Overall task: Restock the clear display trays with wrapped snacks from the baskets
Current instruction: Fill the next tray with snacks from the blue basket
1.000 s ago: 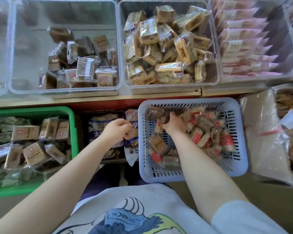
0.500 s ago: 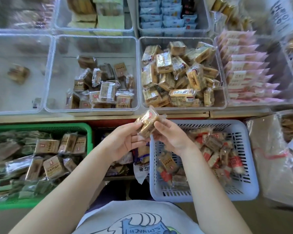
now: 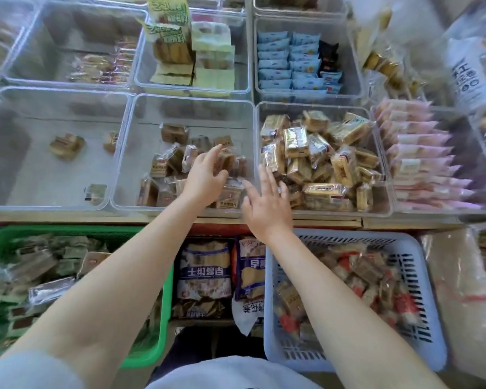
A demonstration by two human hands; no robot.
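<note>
Reaching over brown snacks [image 3: 163, 167] – left hand [image 3: 205, 175], right hand [image 3: 267, 203] beside tray [image 3: 191, 103]

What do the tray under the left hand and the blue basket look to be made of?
Tray: seemingly clear, glossy rigid plastic; the snacks show through its walls and the rim glints. Blue basket: probably matte moulded plastic, with slotted walls and a thick rim.
</note>
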